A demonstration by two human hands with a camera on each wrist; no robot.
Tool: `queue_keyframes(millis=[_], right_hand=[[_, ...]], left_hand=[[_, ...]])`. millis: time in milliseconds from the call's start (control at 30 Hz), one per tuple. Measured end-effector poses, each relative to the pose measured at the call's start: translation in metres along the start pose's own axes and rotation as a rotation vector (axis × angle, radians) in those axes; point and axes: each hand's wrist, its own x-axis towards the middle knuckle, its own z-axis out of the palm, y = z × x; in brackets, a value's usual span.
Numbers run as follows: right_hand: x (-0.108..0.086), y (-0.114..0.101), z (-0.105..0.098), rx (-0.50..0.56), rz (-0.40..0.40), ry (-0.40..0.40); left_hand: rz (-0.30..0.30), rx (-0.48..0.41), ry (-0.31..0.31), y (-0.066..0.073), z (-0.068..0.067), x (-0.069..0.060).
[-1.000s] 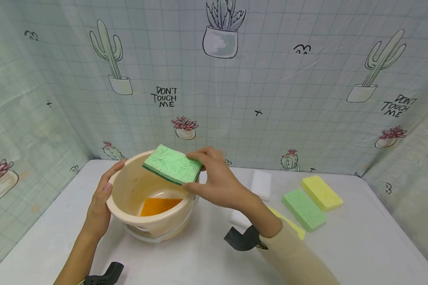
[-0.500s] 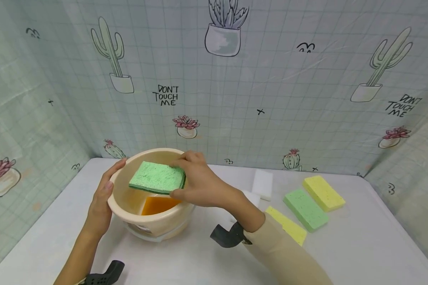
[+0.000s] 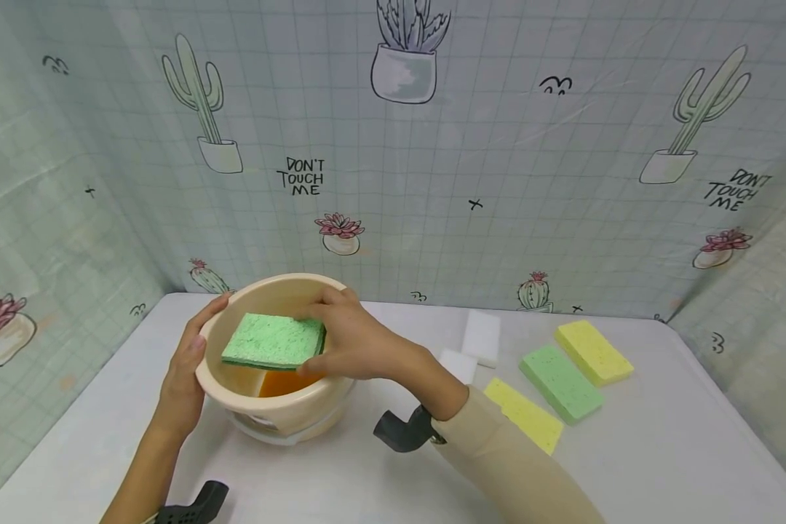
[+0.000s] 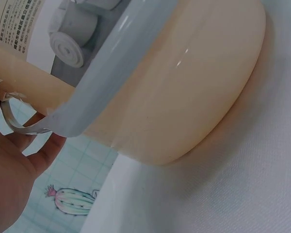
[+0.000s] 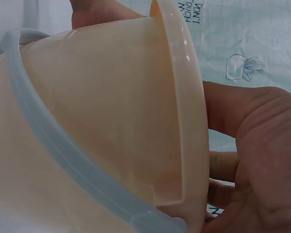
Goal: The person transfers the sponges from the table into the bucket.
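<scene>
A cream bucket (image 3: 288, 420) with a grey handle (image 4: 121, 58) stands tilted toward the viewer on the left of the table. My left hand (image 3: 185, 375) holds its left rim, fingers on the outer wall. Inside the bucket's mouth, my right hand (image 3: 350, 336) pinches a green sponge (image 3: 271, 340) with a darker underside by its right end. An orange piece (image 3: 288, 381) lies lower in the bucket, partly covered by the sponge. In the right wrist view the right fingers (image 5: 223, 165) pass behind the rim, and the sponge is hidden.
On the table's right side lie a green sponge (image 3: 561, 384), a thick yellow sponge (image 3: 593, 353), a flat yellow piece (image 3: 524, 415) and two white blocks (image 3: 481, 338), one partly behind my right forearm. A patterned curtain (image 3: 471, 145) hangs behind the table.
My right hand has carried the green sponge left and down, from above the bucket's right rim into its mouth. My left hand has stayed on the rim.
</scene>
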Motion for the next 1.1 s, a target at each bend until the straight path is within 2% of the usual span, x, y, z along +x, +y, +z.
queue_keyframes(millis=[233,467,767,900,1100], right_hand=[[0.0034,-0.0025,0.003,-0.025,-0.004,-0.002],[0.0073,-0.0083,0.0042,-0.047,-0.001,-0.022],[0.0081,-0.0098,0.0088,-0.084,-0.025,-0.047],[0.0071,-0.0077,0.0086,-0.026,-0.032,-0.008],[0.005,-0.0048,0.0028,0.159,0.034,0.048]], left_hand=[[0.028,0.012,-0.005,-0.0014,-0.0013,-0.0009],[0.022,0.053,0.007,-0.0009,-0.0025,-0.0006],[0.035,-0.02,-0.002,-0.0044,-0.0013,-0.0014],[0.022,-0.01,0.001,-0.0031,-0.0009,-0.0021],[-0.007,0.046,0.006,-0.0007,-0.0014,-0.0009]])
